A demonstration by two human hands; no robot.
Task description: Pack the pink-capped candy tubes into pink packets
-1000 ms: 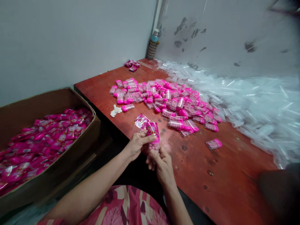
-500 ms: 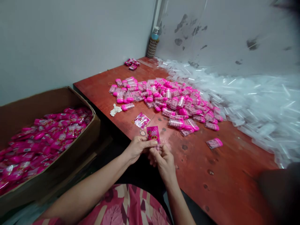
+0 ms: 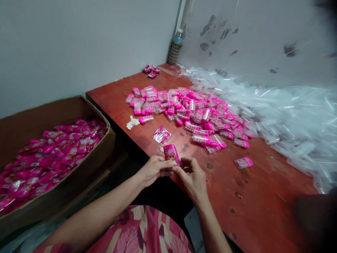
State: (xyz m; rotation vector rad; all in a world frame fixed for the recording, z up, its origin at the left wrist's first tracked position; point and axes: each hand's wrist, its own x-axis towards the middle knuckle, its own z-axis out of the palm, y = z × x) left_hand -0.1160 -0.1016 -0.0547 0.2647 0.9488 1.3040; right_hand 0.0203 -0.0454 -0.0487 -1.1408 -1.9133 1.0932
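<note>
Above the table's near edge, a pink printed wrapper (image 3: 171, 153) is held between my two hands. My left hand (image 3: 154, 171) pinches its lower left part between thumb and fingers. At the lower right of the wrapper, my right hand (image 3: 194, 177) closes thumb and bent fingers on its edge. The wrapper looks rounded, but its contents are hidden. Just beyond it lies a stack of flat pink wrappers (image 3: 161, 135). Farther back is a heap of clear containers with pink caps and small pink balls (image 3: 195, 105); one container (image 3: 243, 162) lies apart to the right.
An open cardboard box (image 3: 104, 135) at left holds many pink wrapped packs (image 3: 60, 151). Clear empty plastic containers (image 3: 286, 109) are piled along the right wall. A white crumpled lump (image 3: 132, 122), several pink packets (image 3: 152, 70) and a bottle (image 3: 175, 47) are on the red table (image 3: 263, 196).
My right hand has moved slightly right, its fingers now up along the wrapper's edge. The wrapper now looks rounder and more tilted. The whole view has shifted a little.
</note>
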